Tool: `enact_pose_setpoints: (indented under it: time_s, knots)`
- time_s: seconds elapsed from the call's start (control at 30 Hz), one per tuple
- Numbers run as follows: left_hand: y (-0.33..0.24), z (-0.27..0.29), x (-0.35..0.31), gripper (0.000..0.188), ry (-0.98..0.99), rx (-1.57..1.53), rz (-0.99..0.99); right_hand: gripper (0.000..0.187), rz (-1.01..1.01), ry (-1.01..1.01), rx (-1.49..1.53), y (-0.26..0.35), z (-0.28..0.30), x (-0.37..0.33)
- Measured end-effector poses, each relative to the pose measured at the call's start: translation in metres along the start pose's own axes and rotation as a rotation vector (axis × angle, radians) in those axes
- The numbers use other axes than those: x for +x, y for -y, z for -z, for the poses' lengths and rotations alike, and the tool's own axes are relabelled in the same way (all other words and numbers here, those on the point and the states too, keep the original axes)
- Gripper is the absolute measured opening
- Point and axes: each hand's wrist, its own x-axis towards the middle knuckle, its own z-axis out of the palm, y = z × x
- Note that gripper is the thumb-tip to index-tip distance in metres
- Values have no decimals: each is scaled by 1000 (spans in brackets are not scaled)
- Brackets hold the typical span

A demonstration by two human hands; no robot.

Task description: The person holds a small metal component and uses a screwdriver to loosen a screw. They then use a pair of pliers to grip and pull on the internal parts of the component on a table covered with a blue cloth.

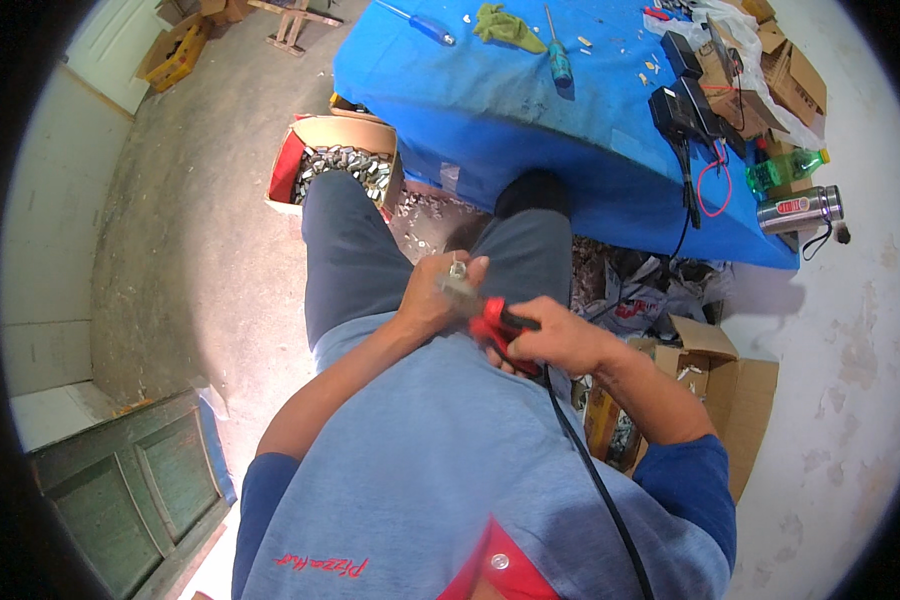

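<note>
The fingers of the left hand (426, 292) are closed on a small silvery metal piece (457, 269). The right hand (560, 335) grips red-and-black-handled metal pliers (492, 318), their blurred head touching or just beside the piece, over the lap. Beyond the knees stand an open red-and-tan cardboard box (282, 168) of silvery metal parts and a blue cloth-covered table (490, 92).

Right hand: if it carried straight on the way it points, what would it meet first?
Probably the left hand, led by the red-handled tool in the right hand. The tool's blurred head is already beside the left fingers; whether they touch is unclear.
</note>
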Motion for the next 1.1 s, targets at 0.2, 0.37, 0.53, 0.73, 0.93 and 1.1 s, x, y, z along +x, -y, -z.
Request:
enact_pose_setpoints:
  time_s: [0.2,0.37,0.53,0.73,0.93,1.1]
  knots:
    - [7,0,2,39,-46,-225,58,40,186,-593,-443,-6,19,-4]
    - [9,3,2,37,-6,-265,155,41,248,-544,-504,-6,10,-3]
    - [17,3,2,31,37,-134,227,46,111,-465,-549,5,3,-2]
    - [9,4,1,24,-6,10,232,52,145,-598,-927,-7,-7,9]
    - [8,5,-1,24,-6,130,253,57,246,-696,-1146,-17,-9,17]
    - [16,1,0,27,14,192,233,55,151,-716,-1253,-18,-6,19]
